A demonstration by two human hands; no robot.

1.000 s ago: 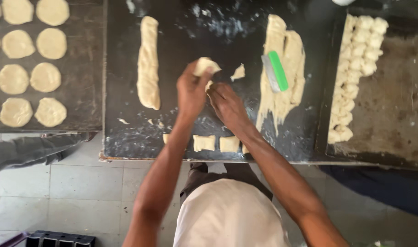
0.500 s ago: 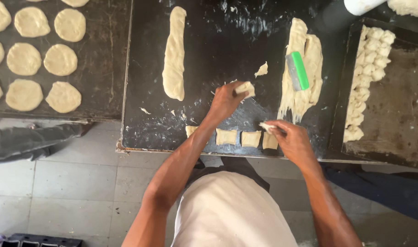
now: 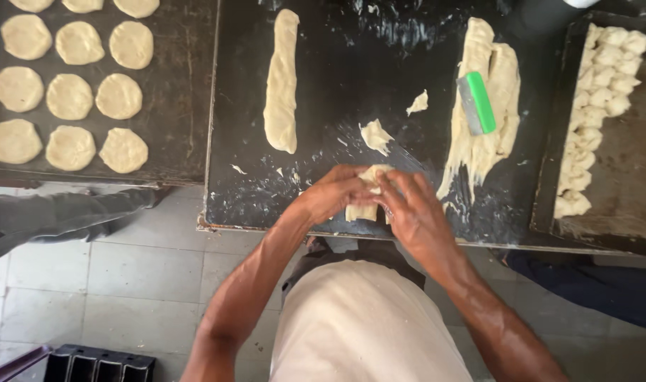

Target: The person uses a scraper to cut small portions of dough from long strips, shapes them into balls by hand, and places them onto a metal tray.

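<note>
Both my hands meet over the near edge of the dark work board (image 3: 337, 49). My left hand (image 3: 333, 194) and my right hand (image 3: 411, 209) grip the same pale dough piece (image 3: 371, 174) between their fingers. Under my hands more cut dough squares (image 3: 360, 211) lie on the board, partly hidden. A small flattened dough scrap (image 3: 376, 135) lies just beyond my fingers.
A long dough roll (image 3: 281, 81) lies left on the board, a spread dough mass (image 3: 489, 106) with a green-handled scraper (image 3: 476, 103) right. A left tray (image 3: 181, 106) holds several flat dough rounds (image 3: 70, 96); a right tray (image 3: 627, 170) holds small dough lumps (image 3: 599, 85).
My hands have come together at the board's near edge; earlier the left was further out holding dough and the right was at the cut squares. A dough scrap now lies where my left hand was.
</note>
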